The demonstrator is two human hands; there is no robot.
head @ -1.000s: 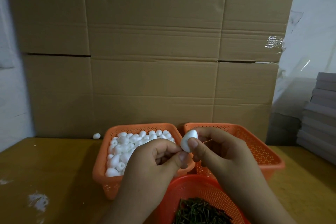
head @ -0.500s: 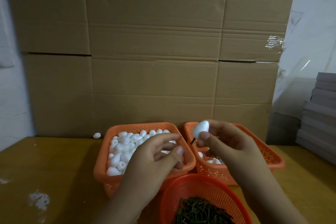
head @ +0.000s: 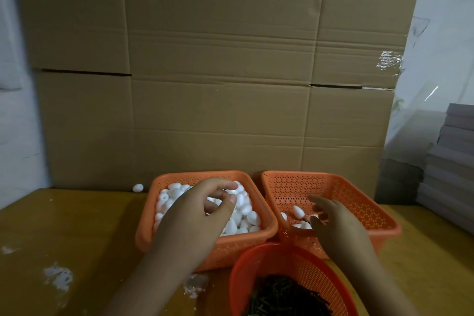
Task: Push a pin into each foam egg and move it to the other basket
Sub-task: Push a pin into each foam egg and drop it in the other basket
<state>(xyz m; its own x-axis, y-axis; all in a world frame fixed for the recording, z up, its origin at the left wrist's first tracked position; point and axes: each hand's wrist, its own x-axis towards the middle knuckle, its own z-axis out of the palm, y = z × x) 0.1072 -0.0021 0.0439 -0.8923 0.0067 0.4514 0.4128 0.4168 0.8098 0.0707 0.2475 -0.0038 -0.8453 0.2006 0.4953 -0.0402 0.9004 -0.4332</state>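
Observation:
The left orange basket is heaped with white foam eggs. My left hand reaches over that heap, thumb and fingers curled around one egg in the pile. The right orange basket holds a few eggs; one egg lies just left of my right hand. That hand is low inside the basket, fingers apart and holding nothing. A round orange basket of dark pins stands nearest me, in front of both baskets.
Cardboard boxes form a wall right behind the baskets. One stray egg lies on the wooden table at the boxes' foot. White foam crumbs mark the table on the left. Grey boards are stacked at the right.
My right hand carried the pinned egg down into the right basket and let it go. My left hand moved forward over the full basket and closed its fingers on another egg.

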